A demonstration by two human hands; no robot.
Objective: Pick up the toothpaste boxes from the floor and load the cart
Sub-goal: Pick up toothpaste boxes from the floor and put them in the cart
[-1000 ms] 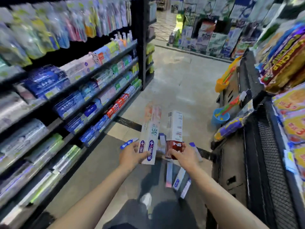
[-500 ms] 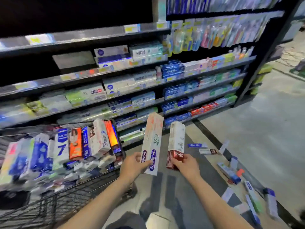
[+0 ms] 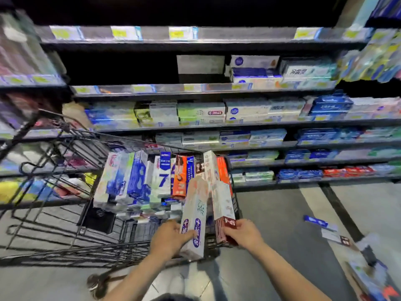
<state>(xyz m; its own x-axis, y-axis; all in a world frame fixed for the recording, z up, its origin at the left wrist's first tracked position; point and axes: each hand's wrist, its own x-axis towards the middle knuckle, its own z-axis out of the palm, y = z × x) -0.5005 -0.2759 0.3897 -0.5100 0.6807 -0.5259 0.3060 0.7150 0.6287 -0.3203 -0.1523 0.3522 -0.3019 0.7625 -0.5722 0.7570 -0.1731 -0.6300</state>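
My left hand (image 3: pixel 170 237) grips the lower end of a white toothpaste box with blue round marks (image 3: pixel 195 216). My right hand (image 3: pixel 245 234) holds the dark red end of a white and red toothpaste box (image 3: pixel 223 211). Both boxes stand upright over the right end of the black wire cart (image 3: pixel 65 213). A row of several toothpaste boxes (image 3: pixel 160 177) stands upright inside the cart, white, blue and orange. More toothpaste boxes lie on the floor at the right: a blue one (image 3: pixel 315 221) and a white one (image 3: pixel 335 236).
Dark store shelves (image 3: pixel 217 124) packed with toothpaste boxes run behind the cart across the whole view. A cart wheel (image 3: pixel 97 283) sits near my left forearm. Blurred boxes (image 3: pixel 373 276) lie at the lower right on the grey floor.
The view has swung left from the aisle to the cart. Both hands, still holding their boxes, have moved from open floor to over the cart's right end.
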